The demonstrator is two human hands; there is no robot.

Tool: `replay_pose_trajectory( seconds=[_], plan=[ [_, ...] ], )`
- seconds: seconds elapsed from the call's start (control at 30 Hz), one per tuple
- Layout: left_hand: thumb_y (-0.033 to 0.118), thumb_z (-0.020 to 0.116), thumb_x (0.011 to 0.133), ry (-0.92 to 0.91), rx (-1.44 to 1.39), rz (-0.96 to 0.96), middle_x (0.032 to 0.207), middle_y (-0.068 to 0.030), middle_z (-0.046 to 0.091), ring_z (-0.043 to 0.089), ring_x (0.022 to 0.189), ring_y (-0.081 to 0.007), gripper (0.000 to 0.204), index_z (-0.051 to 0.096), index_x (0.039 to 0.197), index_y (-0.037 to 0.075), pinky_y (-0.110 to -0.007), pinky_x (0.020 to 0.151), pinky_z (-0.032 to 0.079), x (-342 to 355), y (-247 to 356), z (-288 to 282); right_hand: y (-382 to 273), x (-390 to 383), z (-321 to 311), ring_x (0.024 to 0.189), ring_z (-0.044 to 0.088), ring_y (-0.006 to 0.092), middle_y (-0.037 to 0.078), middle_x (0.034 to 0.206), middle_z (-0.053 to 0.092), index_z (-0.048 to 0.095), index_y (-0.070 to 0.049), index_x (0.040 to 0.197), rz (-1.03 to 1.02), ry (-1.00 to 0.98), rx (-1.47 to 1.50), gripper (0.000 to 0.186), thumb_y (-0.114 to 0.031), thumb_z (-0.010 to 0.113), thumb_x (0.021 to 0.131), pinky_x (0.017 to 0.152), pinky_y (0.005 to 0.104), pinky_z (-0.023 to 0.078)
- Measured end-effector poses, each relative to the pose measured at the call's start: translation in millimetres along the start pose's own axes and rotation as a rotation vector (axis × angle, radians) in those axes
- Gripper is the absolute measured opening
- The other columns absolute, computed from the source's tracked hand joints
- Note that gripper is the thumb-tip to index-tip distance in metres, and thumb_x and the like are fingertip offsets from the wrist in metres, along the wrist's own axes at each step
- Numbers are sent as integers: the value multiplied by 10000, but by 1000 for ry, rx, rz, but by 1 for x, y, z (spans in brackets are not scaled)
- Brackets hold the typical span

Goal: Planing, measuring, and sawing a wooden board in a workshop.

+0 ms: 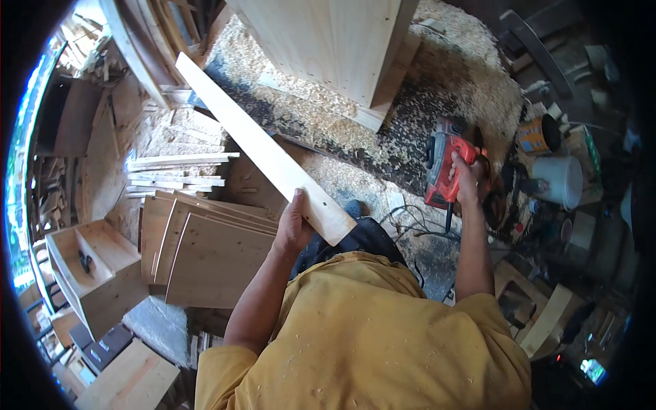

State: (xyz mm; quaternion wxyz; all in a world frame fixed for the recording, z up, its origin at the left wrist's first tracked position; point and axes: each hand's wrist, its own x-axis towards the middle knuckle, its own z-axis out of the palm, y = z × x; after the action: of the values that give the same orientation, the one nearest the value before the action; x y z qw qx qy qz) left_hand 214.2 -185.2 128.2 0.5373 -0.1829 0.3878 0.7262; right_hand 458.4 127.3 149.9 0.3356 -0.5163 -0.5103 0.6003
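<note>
My left hand (293, 222) grips a long pale board (253, 143) near its lower end, by my waist; the board slants up and away to the upper left. My right hand (468, 174) is wrapped round the handle of a red power planer (441, 188) at the right edge of the shavings-covered bench (424, 96). A black cord hangs from the planer's rear to the loops below. A tall wooden box-like piece (321, 41) stands on the bench at the top.
Stacked panels (212, 263), an open wooden box (92, 277) and loose strips (178, 160) lie to my left. A white bucket (557, 181) and a can (536, 133) stand at my right among scraps. Cables (403, 229) lie on the shavings-covered floor beside my legs.
</note>
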Motion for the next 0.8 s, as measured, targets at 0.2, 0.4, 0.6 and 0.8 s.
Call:
replay_pose_trajectory(
  seconds=[0.2, 0.4, 0.6, 0.8],
  plan=[
    [318, 471, 982, -79, 75, 1, 1084, -105, 618, 600, 1003, -221, 365, 526, 1161, 5, -376, 942, 451, 11, 7, 25, 13, 3, -11, 626, 565, 156, 49, 774, 581, 550, -33, 1040, -9, 12, -369, 281, -148, 692, 826, 585, 296, 467],
    [402, 419, 986, 209, 72, 112, 999, -125, 614, 603, 888, -247, 476, 526, 1147, -32, -380, 811, 484, 1, 15, 21, -9, -31, 15, 1127, 512, 307, 172, 1191, 537, 541, -15, 1181, -724, 323, -907, 412, -147, 669, 812, 966, 404, 408],
    [441, 481, 956, 559, 572, 294, 721, -43, 550, 524, 601, -140, 457, 601, 949, 0, -323, 553, 455, -60, 94, -42, 30, -21, 117, 1226, 438, 388, 261, 1301, 466, 452, 71, 1257, -463, -107, -707, 572, -240, 655, 822, 1050, 424, 346],
    [403, 513, 943, 668, 649, 453, 715, -11, 541, 511, 612, -116, 406, 605, 914, 9, -295, 525, 413, -113, 144, -140, 66, 21, 220, 1272, 370, 422, 313, 1348, 387, 388, 119, 1289, -447, -124, -857, 662, -261, 647, 813, 1080, 440, 301]
  ],
)
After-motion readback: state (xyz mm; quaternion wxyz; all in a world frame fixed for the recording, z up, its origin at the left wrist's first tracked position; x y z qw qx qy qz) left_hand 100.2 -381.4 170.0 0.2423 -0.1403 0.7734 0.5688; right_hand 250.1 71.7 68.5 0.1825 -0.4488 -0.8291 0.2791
